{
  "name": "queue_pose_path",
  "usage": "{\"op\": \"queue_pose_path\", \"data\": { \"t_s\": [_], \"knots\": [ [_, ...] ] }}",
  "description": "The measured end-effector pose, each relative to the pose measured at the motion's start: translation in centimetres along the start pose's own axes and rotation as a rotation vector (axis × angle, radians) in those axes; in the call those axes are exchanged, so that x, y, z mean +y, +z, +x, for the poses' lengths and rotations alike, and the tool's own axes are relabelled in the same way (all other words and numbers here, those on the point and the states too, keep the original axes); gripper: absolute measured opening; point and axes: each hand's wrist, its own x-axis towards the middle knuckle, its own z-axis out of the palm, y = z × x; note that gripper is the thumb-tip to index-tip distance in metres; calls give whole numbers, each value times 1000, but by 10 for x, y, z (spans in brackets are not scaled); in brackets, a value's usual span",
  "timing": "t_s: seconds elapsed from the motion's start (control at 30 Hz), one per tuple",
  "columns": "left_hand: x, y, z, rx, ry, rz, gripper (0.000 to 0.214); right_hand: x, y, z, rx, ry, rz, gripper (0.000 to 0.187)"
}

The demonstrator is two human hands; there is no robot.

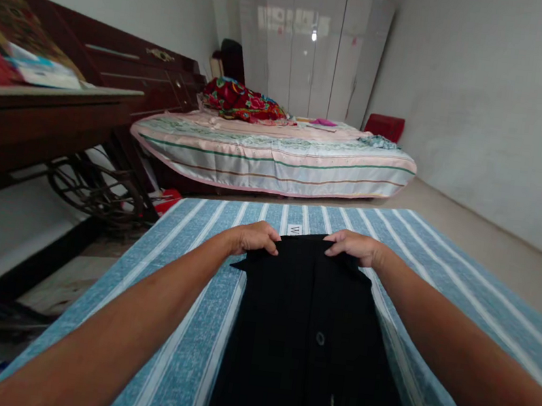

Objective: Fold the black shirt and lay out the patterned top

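Black garment flat on striped cloth; left hand and right hand each pinching its far edge, apart.

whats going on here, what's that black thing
A person is holding a black garment by its far edge with both bare hands, the left grip near one end and the right grip near the other. It is spread over a blue-and-white striped cover, with a button showing on it. A bed stands beyond.
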Motion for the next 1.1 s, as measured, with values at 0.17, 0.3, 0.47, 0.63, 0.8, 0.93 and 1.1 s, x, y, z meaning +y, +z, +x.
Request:
{"op": "queue_pose_path", "data": {
  "t_s": [0.17,0.3,0.47,0.63,0.8,0.93,1.1],
  "knots": [
    [-11,4,8,224,56,117,14,-1,2,19,52,41,-153,16],
    [-18,8,13,311,125,195,15,0,-4,23,87,53,-304,23],
    [-18,7,11,367,207,260,16,-10,-18,16,163,-5,-498,28],
    [-22,11,12,433,251,349,15,-10,-21,15,331,-65,-640,23],
    [-35,12,10,544,235,423,29,2,-19,14,484,-71,-693,22],
    [-47,4,2,622,163,453,39,14,-25,7,637,-72,-638,27],
    [-52,6,-18,688,82,498,39,31,-27,-11,685,-26,-413,47]
  ]
}}
